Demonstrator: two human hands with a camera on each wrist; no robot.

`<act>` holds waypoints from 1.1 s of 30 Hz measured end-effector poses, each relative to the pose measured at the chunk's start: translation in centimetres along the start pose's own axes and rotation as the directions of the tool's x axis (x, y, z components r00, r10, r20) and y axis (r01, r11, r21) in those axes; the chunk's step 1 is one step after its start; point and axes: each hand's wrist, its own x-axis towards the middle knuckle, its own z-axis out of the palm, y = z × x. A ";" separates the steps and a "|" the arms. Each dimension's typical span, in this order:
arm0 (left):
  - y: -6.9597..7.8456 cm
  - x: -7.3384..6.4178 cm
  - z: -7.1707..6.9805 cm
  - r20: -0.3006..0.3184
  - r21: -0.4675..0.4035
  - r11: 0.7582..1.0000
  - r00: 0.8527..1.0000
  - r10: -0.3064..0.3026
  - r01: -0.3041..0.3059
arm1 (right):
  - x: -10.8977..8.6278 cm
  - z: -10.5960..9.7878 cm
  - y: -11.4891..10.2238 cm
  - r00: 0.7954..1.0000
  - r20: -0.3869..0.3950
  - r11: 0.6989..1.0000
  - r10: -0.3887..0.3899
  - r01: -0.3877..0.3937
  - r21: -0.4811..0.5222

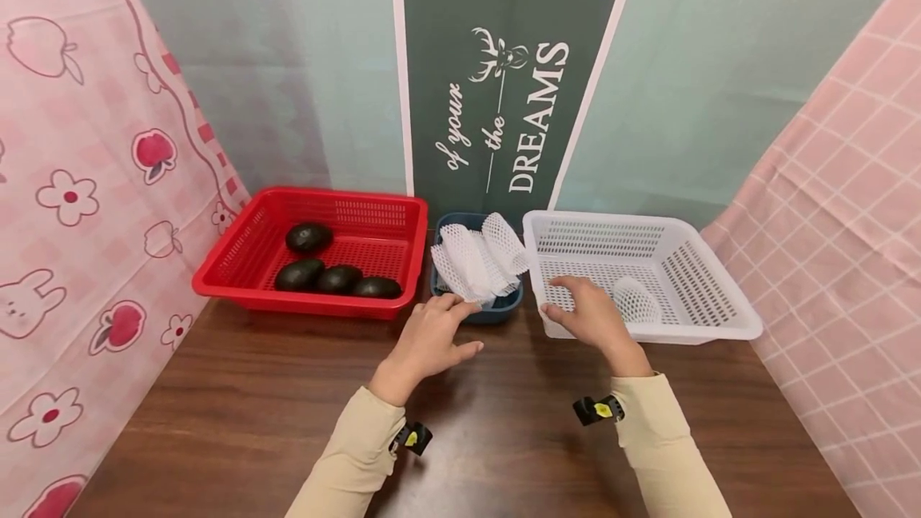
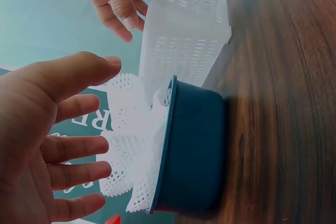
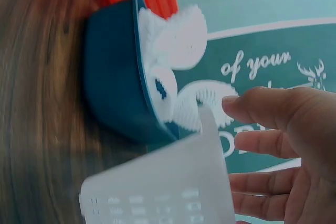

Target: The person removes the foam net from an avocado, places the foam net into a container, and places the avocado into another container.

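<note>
My left hand (image 1: 429, 338) hovers at the near side of a small blue basin (image 1: 504, 312), with relaxed fingers and nothing held. White foam net sleeves (image 1: 471, 258) are piled in the basin and stick up past its rim. Over the near left side of a white basket (image 1: 730, 328) is my right hand (image 1: 592, 316), thumb and fingers apart, holding nothing. Inside that basket lies a rounded thing in a white foam net (image 1: 635, 300); what the net covers is hard to make out. In the left wrist view, the left hand's fingers (image 2: 79, 174) extend toward the sleeves.
A red basket (image 1: 309, 304) stands to the left, holding several dark avocados (image 1: 309, 238). All the containers line up at the back of a brown wooden table (image 1: 504, 438). Green cloth (image 1: 324, 86) hangs behind, with pink patterned cloth (image 1: 93, 206) at both sides.
</note>
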 end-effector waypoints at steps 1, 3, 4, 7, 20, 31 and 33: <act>0.1 0.0 0.1 0.002 0.004 1.000 1.000 0.002 -0.002 | 0.0 -0.1 0.4 1.000 -0.001 1.000 0.005 -0.005 0.008; 0.2 0.0 0.3 0.004 0.008 1.000 1.000 0.007 -0.007 | 0.0 -0.3 1.2 1.000 -0.001 1.000 0.021 -0.021 0.015; 0.3 0.0 0.4 0.006 0.009 1.000 1.000 0.013 -0.013 | 0.1 -0.4 1.6 1.000 -0.002 0.999 0.028 -0.028 0.016; 0.5 0.2 0.6 0.011 0.003 1.000 1.000 0.024 -0.024 | 0.2 -0.9 2.6 0.999 -0.010 0.999 0.044 -0.043 0.011; 1.6 1.0 1.4 -0.013 -0.025 0.998 0.998 0.060 -0.060 | 0.3 -2.5 6.2 0.992 0.003 0.990 0.126 -0.126 -0.065; 2.4 1.3 2.0 0.005 -0.048 0.997 0.998 0.060 -0.060 | 0.1 -2.6 8.9 0.984 -0.043 0.981 0.174 -0.177 -0.084; 2.4 1.4 2.1 0.010 -0.044 0.997 0.998 0.064 -0.064 | 0.1 -2.6 9.4 0.981 -0.044 0.978 0.186 -0.190 -0.087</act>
